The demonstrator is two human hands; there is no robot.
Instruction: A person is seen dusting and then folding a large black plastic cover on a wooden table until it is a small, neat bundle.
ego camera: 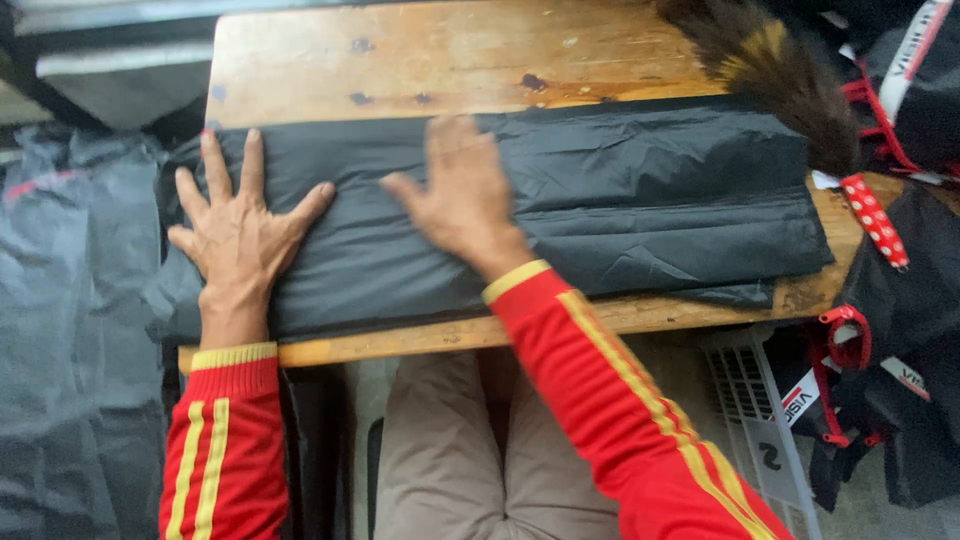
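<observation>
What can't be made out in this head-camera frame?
- Right hand: motion-blurred, so its fingers are unclear.
- Black folded sheet: its left end hangs off the wooden table; layers underneath are hidden.
- Brush: cut off by the top edge.
- Black bags: cut off by the right edge.

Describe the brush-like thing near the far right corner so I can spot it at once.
Start at the worn wooden table with the folded black fabric that both hands press flat. At its far right corner a broom head of dark brown and tan bristles lies across the fabric's edge. Its red handle with white dots sets it apart from the black bags with red trim beside it.
</observation>
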